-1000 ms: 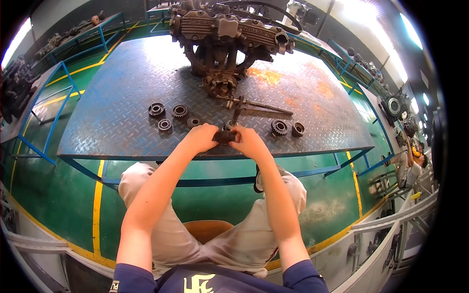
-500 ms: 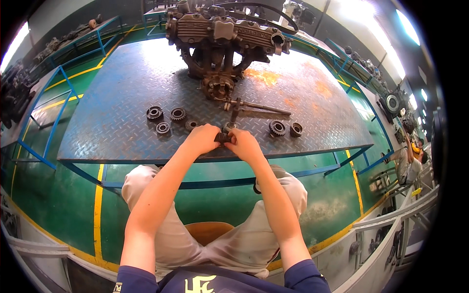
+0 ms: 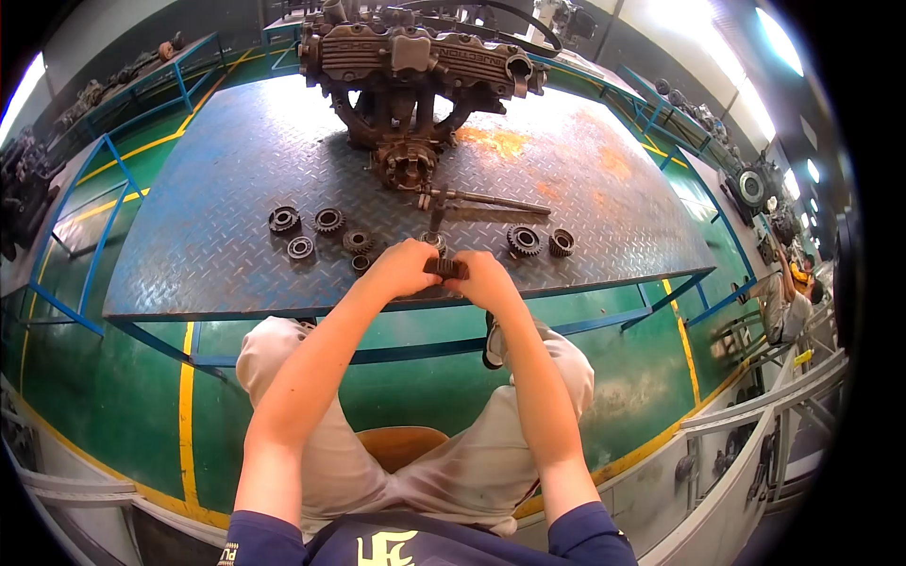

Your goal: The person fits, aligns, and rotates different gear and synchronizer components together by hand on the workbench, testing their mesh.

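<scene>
Between my two hands, over the near edge of the metal table, is a dark toothed gear. My left hand grips its left side and my right hand its right side, fingers closed round it. Just beyond them a shaft stands upright with a pale ring-shaped part at its foot. Left of my hands lie several loose gears, among them a large gear and a small ring. To the right sit a wide gear and a narrower gear.
A large engine stands at the far side of the diamond-plate table. A long shaft lies in front of it. Blue-framed benches flank the table, and a person is low down at the far right.
My hands and the gear have shifted slightly right, uncovering a small ring on the left. The view has moved a little, so the table things appear further left.
</scene>
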A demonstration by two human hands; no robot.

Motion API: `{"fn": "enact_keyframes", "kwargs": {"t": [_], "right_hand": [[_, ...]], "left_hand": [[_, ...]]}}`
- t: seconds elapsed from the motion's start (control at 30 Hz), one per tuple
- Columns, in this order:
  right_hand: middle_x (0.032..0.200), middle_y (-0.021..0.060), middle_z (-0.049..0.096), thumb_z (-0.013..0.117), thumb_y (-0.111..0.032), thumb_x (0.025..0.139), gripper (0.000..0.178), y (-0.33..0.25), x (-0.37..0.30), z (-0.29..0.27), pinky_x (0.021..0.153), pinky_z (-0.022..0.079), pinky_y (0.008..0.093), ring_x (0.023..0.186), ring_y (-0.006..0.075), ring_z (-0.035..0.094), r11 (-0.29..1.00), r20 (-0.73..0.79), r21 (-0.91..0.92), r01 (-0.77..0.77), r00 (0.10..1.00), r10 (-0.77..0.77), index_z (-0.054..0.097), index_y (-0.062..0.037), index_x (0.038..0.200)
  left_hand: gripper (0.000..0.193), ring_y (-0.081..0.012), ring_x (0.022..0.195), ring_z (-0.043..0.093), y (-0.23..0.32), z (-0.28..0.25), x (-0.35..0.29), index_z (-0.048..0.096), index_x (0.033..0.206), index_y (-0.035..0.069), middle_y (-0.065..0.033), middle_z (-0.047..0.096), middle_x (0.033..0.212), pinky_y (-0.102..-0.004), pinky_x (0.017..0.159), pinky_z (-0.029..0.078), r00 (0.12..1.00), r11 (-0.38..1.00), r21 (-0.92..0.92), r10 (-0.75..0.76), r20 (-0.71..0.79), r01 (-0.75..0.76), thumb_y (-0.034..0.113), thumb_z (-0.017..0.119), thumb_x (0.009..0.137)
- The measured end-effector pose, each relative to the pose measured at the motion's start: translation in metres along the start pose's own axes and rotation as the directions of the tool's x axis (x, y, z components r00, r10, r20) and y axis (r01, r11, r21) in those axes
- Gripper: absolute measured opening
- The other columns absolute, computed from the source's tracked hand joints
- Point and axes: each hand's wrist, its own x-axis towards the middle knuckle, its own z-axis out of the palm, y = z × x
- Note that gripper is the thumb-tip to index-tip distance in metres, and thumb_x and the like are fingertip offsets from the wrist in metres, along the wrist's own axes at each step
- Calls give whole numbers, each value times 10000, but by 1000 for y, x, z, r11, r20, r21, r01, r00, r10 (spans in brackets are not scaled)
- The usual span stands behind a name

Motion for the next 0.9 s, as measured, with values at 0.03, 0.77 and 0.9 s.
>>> {"fn": "enact_keyframes", "kwargs": {"t": [0.03,0.77,0.9], "right_hand": [[692,169,641,777,-115,686,235,-1,-1,-1,642,489,401,658,335,628,999,-40,-19,33,999,-34,675,11,855],[802,118,597,754,-94,702,277,-31,20,17,709,470,395,781,316,581,981,-99,47,186,979,-181,680,-13,956],[804,127,589,740,-71,707,279,-36,30,31,713,470,396,795,311,577,963,-104,117,244,967,-232,682,-11,974]], "left_hand": [[244,-360,780,646,0,1,1,674,879,30,-178,670,811,-423,692,492,1000,1000,19,6,-13,-6,211,761,740],[274,-379,894,657,-14,-19,-16,671,972,38,-186,693,922,-450,773,524,995,995,99,13,-101,-3,184,738,750],[300,-379,926,656,-29,-24,-21,675,1000,45,-191,692,965,-453,800,528,994,992,127,4,-106,9,185,741,744]]}}
